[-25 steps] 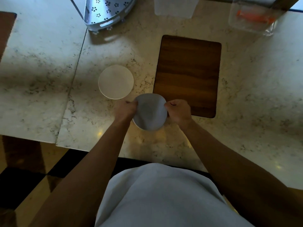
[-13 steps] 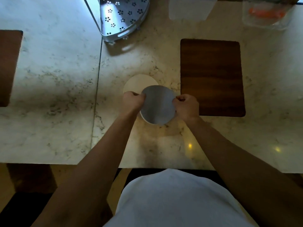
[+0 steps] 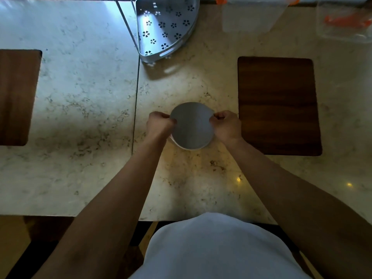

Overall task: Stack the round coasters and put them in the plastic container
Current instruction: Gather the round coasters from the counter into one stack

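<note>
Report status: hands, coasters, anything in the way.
Left hand and right hand grip opposite edges of the coaster stack, low over the marble table. No loose coaster visible. Plastic container at far edge, path clear.

A marble countertop (image 3: 80, 97) held 2 dark wooden mats (image 3: 278, 105), 1 at each side, and a grey perforated corner rack (image 3: 165, 27) at the back.
</note>
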{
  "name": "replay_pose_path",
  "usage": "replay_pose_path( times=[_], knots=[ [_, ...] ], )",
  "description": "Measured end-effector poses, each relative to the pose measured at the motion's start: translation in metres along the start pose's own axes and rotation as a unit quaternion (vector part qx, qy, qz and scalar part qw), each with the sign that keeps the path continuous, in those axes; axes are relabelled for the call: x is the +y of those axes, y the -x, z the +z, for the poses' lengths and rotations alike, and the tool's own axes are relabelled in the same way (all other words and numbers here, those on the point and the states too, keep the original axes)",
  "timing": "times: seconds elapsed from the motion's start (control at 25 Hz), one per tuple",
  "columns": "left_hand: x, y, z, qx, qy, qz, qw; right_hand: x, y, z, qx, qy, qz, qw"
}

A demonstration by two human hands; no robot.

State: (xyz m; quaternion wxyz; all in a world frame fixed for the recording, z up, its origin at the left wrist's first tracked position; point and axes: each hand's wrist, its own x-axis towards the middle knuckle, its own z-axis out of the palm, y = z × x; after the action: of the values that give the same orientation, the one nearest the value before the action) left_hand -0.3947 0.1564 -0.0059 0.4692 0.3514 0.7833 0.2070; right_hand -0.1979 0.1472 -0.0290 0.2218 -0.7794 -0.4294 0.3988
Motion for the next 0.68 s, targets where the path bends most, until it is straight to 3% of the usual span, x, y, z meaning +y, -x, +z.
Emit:
replay_pose_path(
  times=[0.32,0.68],
  knots=[
    [-0.007,-0.021,0.0,0.008,-0.012,-0.016,1.0,0.0,-0.004,0.014,0.005,0.013,0.035,0.999],
    [-0.008,-0.023,0.006,0.019,-0.165,0.056,0.984,0.0,-0.004,0.014,0.014,0.052,0.036,0.998]
  ],
)
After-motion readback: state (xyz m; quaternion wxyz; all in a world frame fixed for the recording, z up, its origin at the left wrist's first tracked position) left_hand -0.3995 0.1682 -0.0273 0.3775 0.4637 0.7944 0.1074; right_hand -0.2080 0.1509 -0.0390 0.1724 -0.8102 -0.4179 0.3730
